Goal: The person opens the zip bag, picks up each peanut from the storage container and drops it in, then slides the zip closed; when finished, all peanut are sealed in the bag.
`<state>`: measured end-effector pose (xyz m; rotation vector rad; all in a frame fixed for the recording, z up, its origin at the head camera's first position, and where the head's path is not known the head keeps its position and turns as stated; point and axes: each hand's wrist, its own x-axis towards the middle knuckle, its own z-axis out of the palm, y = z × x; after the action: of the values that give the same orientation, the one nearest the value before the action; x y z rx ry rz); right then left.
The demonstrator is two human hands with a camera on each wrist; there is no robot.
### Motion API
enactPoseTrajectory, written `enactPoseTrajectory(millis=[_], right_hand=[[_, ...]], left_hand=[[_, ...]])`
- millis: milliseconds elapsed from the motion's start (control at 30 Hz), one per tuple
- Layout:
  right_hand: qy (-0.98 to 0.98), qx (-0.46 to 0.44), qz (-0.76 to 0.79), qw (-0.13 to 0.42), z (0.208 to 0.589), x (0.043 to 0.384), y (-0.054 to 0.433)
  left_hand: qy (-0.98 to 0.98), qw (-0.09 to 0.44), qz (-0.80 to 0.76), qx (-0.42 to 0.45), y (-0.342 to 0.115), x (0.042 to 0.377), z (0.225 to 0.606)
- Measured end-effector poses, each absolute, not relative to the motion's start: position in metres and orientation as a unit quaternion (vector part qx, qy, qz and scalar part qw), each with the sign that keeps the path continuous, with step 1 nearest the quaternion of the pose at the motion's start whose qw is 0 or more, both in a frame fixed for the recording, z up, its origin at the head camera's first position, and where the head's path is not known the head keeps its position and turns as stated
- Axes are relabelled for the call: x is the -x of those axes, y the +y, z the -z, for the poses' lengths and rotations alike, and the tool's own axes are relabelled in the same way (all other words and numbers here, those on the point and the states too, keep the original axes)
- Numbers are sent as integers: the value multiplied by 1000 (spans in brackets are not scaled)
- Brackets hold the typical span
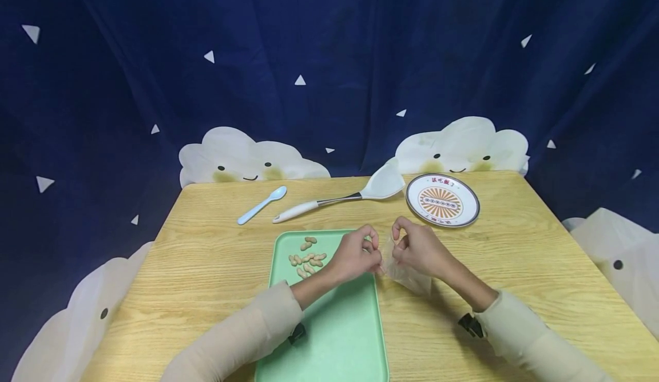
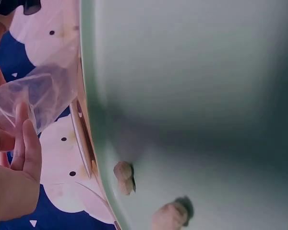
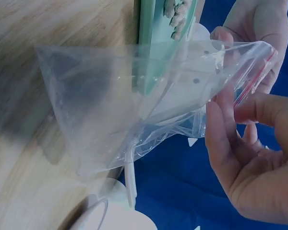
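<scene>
A clear zip bag point(image 3: 101, 105) with a red line along its mouth hangs between my two hands, above the table just right of the green tray. In the head view its film point(image 1: 414, 280) is faint against the wood. My right hand point(image 1: 419, 249) pinches the bag near its mouth between thumb and fingers. The left hand point(image 1: 357, 251) holds the other side of the mouth, over the tray's right edge; the bag partly covers its fingertips in the right wrist view. Several unshelled peanuts point(image 1: 308, 258) lie at the far end of the tray point(image 1: 329, 336).
Beyond the tray lie a light blue spoon point(image 1: 262, 205) and a white-handled spatula point(image 1: 383, 183). A round patterned plate point(image 1: 443, 219) is at the back right. The wooden table point(image 1: 206, 256) ends at a dark blue curtain point(image 1: 319, 39).
</scene>
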<state>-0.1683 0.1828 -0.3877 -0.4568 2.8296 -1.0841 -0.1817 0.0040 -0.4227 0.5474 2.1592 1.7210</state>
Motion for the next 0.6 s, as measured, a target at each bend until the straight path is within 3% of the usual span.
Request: enactPoseTrajectory(millis=[300, 600], right_hand=[[947, 227, 227, -32, 378, 167, 179], [956, 226, 186, -19, 374, 172, 183]], left_hand=[[805, 89, -516, -279, 2, 182, 420], [825, 51, -479, -295, 0, 183, 422]])
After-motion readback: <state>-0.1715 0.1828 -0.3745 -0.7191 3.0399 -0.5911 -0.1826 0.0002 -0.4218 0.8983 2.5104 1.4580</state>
